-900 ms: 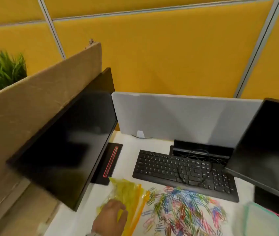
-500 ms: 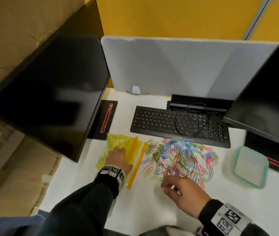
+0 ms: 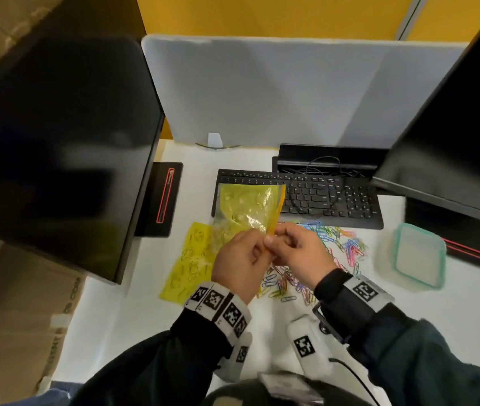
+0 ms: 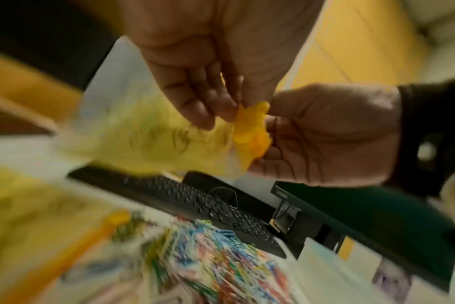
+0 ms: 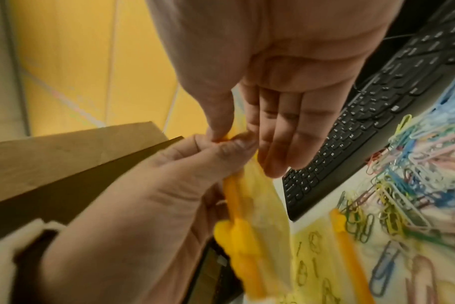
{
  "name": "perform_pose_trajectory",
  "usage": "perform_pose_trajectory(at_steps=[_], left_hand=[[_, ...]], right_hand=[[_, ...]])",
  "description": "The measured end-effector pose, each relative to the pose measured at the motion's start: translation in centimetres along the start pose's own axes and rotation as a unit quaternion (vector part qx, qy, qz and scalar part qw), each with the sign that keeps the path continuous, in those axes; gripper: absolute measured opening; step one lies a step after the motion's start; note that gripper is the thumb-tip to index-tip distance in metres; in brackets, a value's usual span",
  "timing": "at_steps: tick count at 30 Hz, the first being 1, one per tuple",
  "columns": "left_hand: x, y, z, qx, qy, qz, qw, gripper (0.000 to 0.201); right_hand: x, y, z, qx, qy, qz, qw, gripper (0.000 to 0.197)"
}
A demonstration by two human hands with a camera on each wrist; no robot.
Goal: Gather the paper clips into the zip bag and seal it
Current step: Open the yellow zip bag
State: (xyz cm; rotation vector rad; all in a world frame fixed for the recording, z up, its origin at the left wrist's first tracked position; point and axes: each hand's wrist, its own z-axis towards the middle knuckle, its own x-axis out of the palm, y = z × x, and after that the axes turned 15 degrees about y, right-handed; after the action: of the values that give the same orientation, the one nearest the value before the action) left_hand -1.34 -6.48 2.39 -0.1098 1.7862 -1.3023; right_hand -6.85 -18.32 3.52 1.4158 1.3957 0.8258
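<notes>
Left hand [image 3: 240, 259] and right hand [image 3: 299, 253] pinch the orange zip strip of a yellow zip bag [image 3: 247, 212], lifted off the counter [image 3: 452, 312], apparently to open its mouth. Coloured paper clips [image 3: 338, 238] lie loose at the hands' 3 o'clock, a second yellow bag [image 3: 189, 259] flat at 9 o'clock.

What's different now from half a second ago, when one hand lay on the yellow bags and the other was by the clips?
The left hand has lifted one yellow zip bag off the desk, and the right hand has left the paper clips to pinch its orange zip edge too. A second yellow bag stays flat on the desk; clips, keyboard and container are unmoved.
</notes>
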Motion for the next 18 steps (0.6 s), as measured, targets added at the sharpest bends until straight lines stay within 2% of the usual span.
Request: perform_pose_trajectory(at_steps=[2,6,10,13,18], left_hand=[[0.2,0.8,0.3,0.001,0.011,-0.069,0.998,0.020],[0.1,2.2,0.0,-0.004,0.059,-0.113,0.992,0.019],[-0.5,2.5,0.1,-0.044,0.065,-0.168,0.983,0.019],[-0.7,2.2,0.4,-0.058,0.074,-0.204,0.974,0.019],[-0.4,1.0,0.5,-0.059,0.111,-0.273,0.954,0.024]], right_hand=[[0.2,-0.3,0.6,0.009,0.007,0.059,0.998,0.019],[0.7,-0.9,0.4,0.023,0.028,0.117,0.992,0.011],[0.6,-1.2,0.4,0.028,0.064,0.152,0.986,0.028],[0.0,-1.3,0.4,0.022,0.094,0.178,0.979,0.024],[-1.3,-2.0,0.4,0.025,0.086,0.232,0.969,0.024]])
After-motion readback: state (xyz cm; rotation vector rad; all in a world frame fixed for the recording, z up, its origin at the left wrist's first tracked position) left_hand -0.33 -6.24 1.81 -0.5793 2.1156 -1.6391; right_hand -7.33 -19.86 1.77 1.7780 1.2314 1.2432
